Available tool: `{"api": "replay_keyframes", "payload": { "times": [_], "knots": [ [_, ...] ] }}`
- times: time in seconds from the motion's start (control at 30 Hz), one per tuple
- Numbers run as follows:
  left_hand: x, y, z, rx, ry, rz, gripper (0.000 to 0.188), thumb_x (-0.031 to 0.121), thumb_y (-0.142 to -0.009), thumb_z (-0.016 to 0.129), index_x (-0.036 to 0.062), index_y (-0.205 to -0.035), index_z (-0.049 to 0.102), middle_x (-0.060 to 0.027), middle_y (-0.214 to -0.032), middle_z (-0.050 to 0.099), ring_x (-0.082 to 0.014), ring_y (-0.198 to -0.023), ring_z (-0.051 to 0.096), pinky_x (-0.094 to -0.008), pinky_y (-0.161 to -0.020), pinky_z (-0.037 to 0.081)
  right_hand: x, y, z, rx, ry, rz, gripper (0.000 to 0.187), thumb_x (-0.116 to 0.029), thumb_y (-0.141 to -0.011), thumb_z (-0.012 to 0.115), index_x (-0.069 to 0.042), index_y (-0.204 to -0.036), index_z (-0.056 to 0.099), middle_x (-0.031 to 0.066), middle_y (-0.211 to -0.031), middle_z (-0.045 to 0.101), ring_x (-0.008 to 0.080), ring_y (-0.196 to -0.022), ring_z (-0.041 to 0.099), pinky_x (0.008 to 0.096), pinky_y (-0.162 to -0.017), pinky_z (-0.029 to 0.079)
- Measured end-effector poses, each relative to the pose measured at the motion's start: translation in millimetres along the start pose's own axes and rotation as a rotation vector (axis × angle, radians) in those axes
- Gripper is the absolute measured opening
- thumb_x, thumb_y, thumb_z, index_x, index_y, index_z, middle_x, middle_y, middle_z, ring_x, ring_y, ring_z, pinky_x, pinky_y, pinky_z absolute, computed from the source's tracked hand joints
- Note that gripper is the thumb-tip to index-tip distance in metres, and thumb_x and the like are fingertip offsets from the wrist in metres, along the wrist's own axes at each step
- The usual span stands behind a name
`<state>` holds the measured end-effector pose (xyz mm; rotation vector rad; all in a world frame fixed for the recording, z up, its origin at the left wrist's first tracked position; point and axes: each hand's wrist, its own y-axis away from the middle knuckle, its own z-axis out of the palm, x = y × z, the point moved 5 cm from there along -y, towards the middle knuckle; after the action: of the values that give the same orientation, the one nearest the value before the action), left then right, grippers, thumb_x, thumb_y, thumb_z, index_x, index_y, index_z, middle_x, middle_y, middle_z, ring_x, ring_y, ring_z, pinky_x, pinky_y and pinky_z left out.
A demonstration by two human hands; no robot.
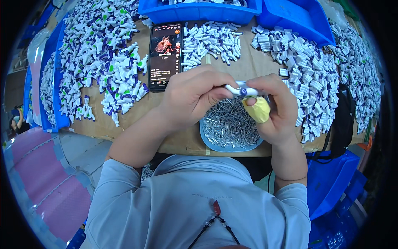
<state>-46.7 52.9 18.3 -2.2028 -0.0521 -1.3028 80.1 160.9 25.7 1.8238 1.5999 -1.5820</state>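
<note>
Head view: the worktop (pixel 265 64) carries a heap of white, purple and green pieces, the left heap (pixel 95 54), along its left side, and white-and-purple pieces, the right heap (pixel 304 62), toward its right; a blue bin (pixel 203 14) sits at the far edge, with white tubes (pixel 215 39) heaped in front of it; a tray (pixel 226 149) is at the near edge, below the hands; the phone (pixel 166 58) is between the left heap and the tubes; the left hand (pixel 195 93) pinches the left end of a white part (pixel 243 91) between thumb and forefinger, the right hand (pixel 280 103) grips its right end, a yellow wrap (pixel 258 110) on the thumb; the part is above the tray's far edge, over loose pins (pixel 230 128); a slack pinch could drop it among them; the bulky wrap might dull the thumb's feel and let the part twist.
</note>
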Motion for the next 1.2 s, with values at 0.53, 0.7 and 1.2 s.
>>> {"api": "replay_keyframes", "payload": {
  "times": [0.53,0.7,1.2],
  "knots": [
    [4,2,0,-0.075,0.138,-0.018,0.014,0.016,-0.082,0.068,0.0051,-0.092,0.066,-0.006,-0.069,0.061,-0.017,-0.056,0.055,-0.0255,-0.05,0.042,-10,-1,1,-0.046,-0.076,-0.159,0.034,-0.011,-0.071,0.076,-0.001,-0.1,0.063,0.011,-0.085,0.063,0.0215,-0.069,0.06,0.0296,-0.057,0.049],
    [-1,15,13,-0.034,0.409,-0.467,0.017,0.016,-0.088,0.063,0.0007,-0.093,0.067,-0.0022,-0.066,0.062,-0.0059,-0.052,0.05,-0.0206,-0.046,0.038,-8,6,17,-0.075,0.265,-0.132,0.052,-0.032,-0.074,0.077,-0.001,-0.108,0.053,0.0106,-0.079,0.054,0.0217,-0.065,0.055,0.03,-0.054,0.043],
    [-4,25,24,-0.14,0.749,-0.861,0.026,0.026,-0.092,0.059,0.0007,-0.096,0.067,0.0016,-0.067,0.061,-0.0003,-0.053,0.044,-0.017,-0.046,0.035,-17,2,15,-0.093,0.375,-0.146,0.042,-0.029,-0.069,0.075,0.003,-0.09,0.058,0.0124,-0.072,0.054,0.0269,-0.06,0.054,0.0343,-0.051,0.043]
  ]
}}
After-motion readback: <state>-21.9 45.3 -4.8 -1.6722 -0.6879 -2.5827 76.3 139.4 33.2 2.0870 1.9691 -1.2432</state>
